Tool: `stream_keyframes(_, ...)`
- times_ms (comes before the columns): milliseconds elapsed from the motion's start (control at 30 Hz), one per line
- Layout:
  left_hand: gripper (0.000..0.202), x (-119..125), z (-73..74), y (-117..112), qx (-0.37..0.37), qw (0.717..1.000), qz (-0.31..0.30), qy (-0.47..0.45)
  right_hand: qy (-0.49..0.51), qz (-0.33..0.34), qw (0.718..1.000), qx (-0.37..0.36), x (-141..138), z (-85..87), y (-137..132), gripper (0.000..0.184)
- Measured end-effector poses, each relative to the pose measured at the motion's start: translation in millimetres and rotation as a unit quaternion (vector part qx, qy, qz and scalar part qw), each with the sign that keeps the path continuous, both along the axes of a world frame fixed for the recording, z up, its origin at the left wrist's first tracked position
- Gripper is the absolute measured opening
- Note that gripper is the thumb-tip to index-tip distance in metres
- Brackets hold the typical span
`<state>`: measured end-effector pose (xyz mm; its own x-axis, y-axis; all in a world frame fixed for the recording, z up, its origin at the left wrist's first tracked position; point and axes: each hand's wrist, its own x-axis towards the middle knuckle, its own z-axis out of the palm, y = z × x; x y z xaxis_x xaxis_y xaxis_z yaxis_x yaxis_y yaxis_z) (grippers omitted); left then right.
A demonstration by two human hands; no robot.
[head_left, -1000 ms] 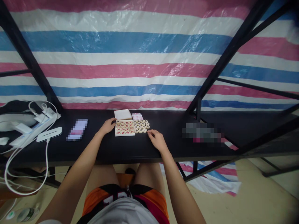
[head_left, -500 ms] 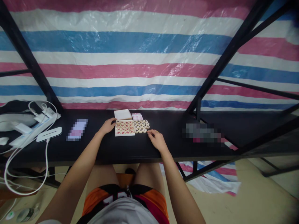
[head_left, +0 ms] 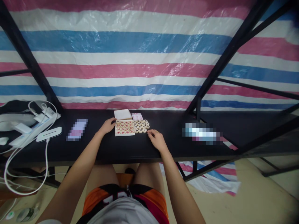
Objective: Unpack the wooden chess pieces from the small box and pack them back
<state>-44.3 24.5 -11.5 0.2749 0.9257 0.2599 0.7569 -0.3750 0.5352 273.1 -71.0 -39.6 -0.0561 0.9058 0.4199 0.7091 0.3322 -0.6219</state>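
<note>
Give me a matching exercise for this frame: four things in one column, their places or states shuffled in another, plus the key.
1. Left hand
2. Right hand
3. Round cream pieces with black characters
4. Shallow white rectangular box

A. Holding rows of mostly red-marked round pieces
B. At the box's left side
C. Between the box and the right hand
D. By the near right end of the black-marked pieces

Pairs: 1-B, 2-D, 3-C, 4-A

Cardboard box, glossy plastic sheeting
</note>
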Motion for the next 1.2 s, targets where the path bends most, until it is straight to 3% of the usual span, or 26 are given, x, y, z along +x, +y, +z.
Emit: stream_keyframes(1200,0.033,1.1,1.7,-1.5,-0.003,1.000,0.006,0.005,0.000,-0.003,1.000,-0.005,0.9,-0.4,0.0,0.024)
